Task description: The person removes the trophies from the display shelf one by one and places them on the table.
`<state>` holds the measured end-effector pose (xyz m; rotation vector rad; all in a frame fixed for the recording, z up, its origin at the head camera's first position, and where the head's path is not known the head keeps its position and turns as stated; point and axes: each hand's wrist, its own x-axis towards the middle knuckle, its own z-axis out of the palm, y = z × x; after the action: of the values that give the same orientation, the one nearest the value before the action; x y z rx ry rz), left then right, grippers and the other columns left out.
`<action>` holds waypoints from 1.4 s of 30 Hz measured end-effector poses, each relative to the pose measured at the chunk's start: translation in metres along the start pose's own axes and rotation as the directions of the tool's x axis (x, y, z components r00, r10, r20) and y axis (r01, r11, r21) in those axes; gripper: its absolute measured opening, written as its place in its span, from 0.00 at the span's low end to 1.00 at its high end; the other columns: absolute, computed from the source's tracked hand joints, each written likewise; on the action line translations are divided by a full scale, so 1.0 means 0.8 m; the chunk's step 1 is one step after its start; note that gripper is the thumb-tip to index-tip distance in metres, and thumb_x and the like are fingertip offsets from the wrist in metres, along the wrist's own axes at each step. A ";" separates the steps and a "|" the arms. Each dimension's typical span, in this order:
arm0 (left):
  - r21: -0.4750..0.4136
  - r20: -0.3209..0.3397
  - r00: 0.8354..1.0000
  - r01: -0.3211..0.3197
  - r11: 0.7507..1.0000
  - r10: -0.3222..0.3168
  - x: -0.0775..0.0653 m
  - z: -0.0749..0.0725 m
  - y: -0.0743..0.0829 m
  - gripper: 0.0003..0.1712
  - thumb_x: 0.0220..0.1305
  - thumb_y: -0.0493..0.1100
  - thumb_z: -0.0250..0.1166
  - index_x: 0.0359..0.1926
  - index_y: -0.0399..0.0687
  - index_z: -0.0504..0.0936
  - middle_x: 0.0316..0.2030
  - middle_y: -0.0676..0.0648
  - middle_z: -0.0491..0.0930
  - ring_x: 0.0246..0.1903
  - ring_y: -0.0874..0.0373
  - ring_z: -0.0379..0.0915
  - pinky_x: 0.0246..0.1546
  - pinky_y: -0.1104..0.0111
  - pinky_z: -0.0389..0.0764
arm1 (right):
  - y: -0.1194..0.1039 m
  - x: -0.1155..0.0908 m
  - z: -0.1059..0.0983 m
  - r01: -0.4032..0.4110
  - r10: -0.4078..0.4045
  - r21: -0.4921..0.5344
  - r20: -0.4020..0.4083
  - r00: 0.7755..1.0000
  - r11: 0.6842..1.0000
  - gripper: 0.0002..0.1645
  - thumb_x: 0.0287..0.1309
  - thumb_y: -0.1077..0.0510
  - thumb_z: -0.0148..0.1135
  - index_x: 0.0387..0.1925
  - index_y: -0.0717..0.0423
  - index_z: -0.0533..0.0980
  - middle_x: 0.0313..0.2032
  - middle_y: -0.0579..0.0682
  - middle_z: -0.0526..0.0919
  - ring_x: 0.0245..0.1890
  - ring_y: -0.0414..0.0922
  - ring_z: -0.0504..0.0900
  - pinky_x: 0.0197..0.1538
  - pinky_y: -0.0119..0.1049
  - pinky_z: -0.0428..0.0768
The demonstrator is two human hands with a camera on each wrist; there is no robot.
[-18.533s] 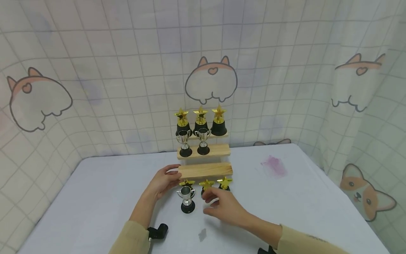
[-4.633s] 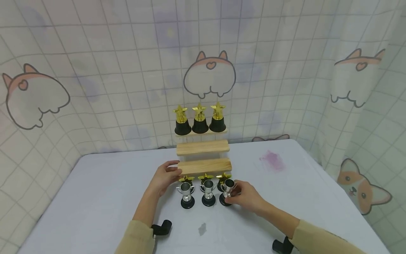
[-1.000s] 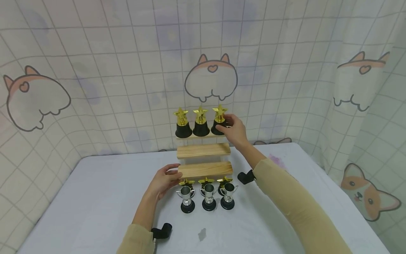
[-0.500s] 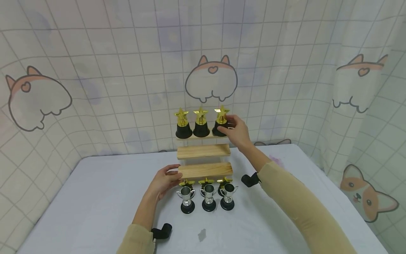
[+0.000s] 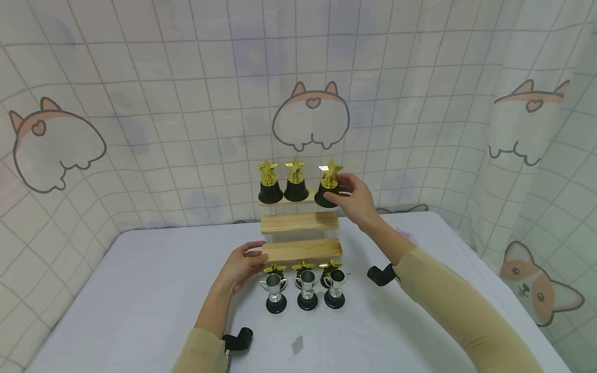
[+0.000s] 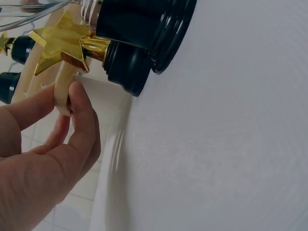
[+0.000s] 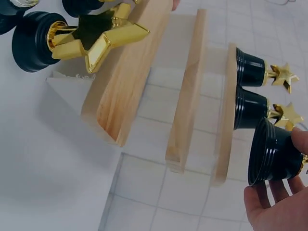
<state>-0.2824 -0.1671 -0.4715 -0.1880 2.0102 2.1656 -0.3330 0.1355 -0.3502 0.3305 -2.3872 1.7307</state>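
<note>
My right hand [image 5: 356, 199] grips a gold star trophy [image 5: 329, 181] by its black base. In the right wrist view the base of this star trophy [image 7: 274, 151] is tilted and apart from the top shelf [image 7: 226, 120]. Two more star trophies [image 5: 269, 181] stand on that shelf to its left. My left hand [image 5: 240, 267] pinches the left end of the lowest wooden shelf [image 5: 303, 250], between thumb and fingers in the left wrist view. On the table, three silver cup trophies [image 5: 307, 290] stand in a row before three gold star trophies [image 5: 303, 267], which they partly hide.
The middle wooden shelf [image 5: 299, 223] bears nothing. A white cloth covers the table [image 5: 140, 290], with a pink stain at right, partly behind the right forearm, and a grey mark [image 5: 297, 344] in front. A gridded curtain [image 5: 186, 129] hangs behind and at the sides.
The silver cups have left the middle shelf for the table row. Over the last second, my right hand lifted the right star trophy off the top shelf, rightward and nearer. My left hand stayed put.
</note>
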 end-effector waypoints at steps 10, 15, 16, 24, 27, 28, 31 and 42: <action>-0.001 -0.002 1.000 -0.004 1.000 0.004 0.001 0.000 0.001 0.28 0.68 0.28 0.65 0.68 0.34 0.71 0.52 0.34 0.73 0.41 0.51 0.81 0.48 0.63 0.87 | -0.010 -0.022 -0.005 0.057 -0.057 0.001 0.026 0.998 0.998 0.34 0.63 0.59 0.72 0.66 0.63 0.69 0.61 0.58 0.76 0.62 0.53 0.74 0.66 0.43 0.76; 0.000 0.000 1.000 -0.005 1.000 0.005 -0.001 -0.001 0.001 0.28 0.68 0.27 0.65 0.67 0.33 0.71 0.51 0.34 0.74 0.41 0.51 0.81 0.47 0.63 0.87 | -0.012 -0.036 -0.006 0.050 -0.051 0.014 0.058 0.997 0.999 0.35 0.63 0.59 0.73 0.66 0.64 0.69 0.61 0.59 0.76 0.62 0.54 0.74 0.66 0.43 0.76; -0.002 0.000 1.000 -0.005 1.000 0.005 -0.001 -0.001 0.001 0.28 0.68 0.27 0.65 0.67 0.33 0.71 0.51 0.34 0.74 0.41 0.51 0.81 0.47 0.63 0.87 | -0.012 -0.038 -0.006 0.047 -0.048 0.015 0.064 0.997 0.999 0.35 0.63 0.59 0.73 0.66 0.64 0.69 0.61 0.60 0.76 0.62 0.54 0.74 0.67 0.43 0.76; 0.006 0.001 1.000 -0.009 1.000 0.009 -0.001 0.000 0.002 0.28 0.68 0.27 0.65 0.67 0.33 0.71 0.51 0.34 0.74 0.41 0.51 0.81 0.47 0.62 0.87 | -0.012 -0.061 -0.005 0.040 -0.041 0.009 0.111 0.993 0.999 0.35 0.62 0.59 0.74 0.65 0.64 0.70 0.61 0.60 0.77 0.61 0.55 0.76 0.65 0.45 0.78; 0.008 0.000 1.000 -0.009 1.000 0.009 0.000 0.000 0.001 0.28 0.68 0.28 0.66 0.67 0.33 0.71 0.51 0.34 0.74 0.41 0.51 0.81 0.47 0.62 0.87 | -0.011 -0.070 -0.005 0.035 -0.035 0.006 0.122 0.992 0.999 0.35 0.61 0.59 0.74 0.65 0.64 0.70 0.60 0.60 0.77 0.60 0.55 0.78 0.63 0.43 0.79; 0.008 0.000 1.000 -0.008 1.000 0.008 0.000 0.000 0.001 0.28 0.68 0.28 0.66 0.67 0.33 0.71 0.51 0.34 0.74 0.41 0.51 0.81 0.47 0.62 0.87 | -0.011 -0.073 -0.005 0.034 -0.035 0.009 0.128 0.991 0.999 0.35 0.61 0.59 0.74 0.65 0.64 0.70 0.60 0.60 0.77 0.59 0.55 0.78 0.63 0.43 0.80; 0.010 -0.003 1.000 0.000 1.000 0.000 0.001 0.000 0.000 0.28 0.68 0.28 0.66 0.67 0.34 0.72 0.52 0.33 0.74 0.41 0.51 0.82 0.47 0.62 0.87 | -0.010 -0.083 -0.006 0.039 -0.041 0.017 0.146 0.988 0.999 0.35 0.60 0.59 0.75 0.65 0.63 0.71 0.59 0.59 0.78 0.58 0.55 0.79 0.61 0.42 0.81; 0.025 -0.014 1.000 0.014 1.000 -0.014 0.002 0.001 0.002 0.28 0.68 0.30 0.67 0.67 0.35 0.72 0.53 0.33 0.75 0.40 0.51 0.83 0.47 0.63 0.87 | -0.007 -0.119 0.001 0.064 -0.070 0.032 0.203 0.977 0.997 0.31 0.60 0.59 0.75 0.62 0.61 0.73 0.57 0.57 0.80 0.56 0.53 0.79 0.61 0.39 0.81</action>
<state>-0.2842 -0.1667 -0.4705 -0.2133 2.0364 2.1350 -0.2399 0.1402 -0.3710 0.6127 -2.4609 1.7757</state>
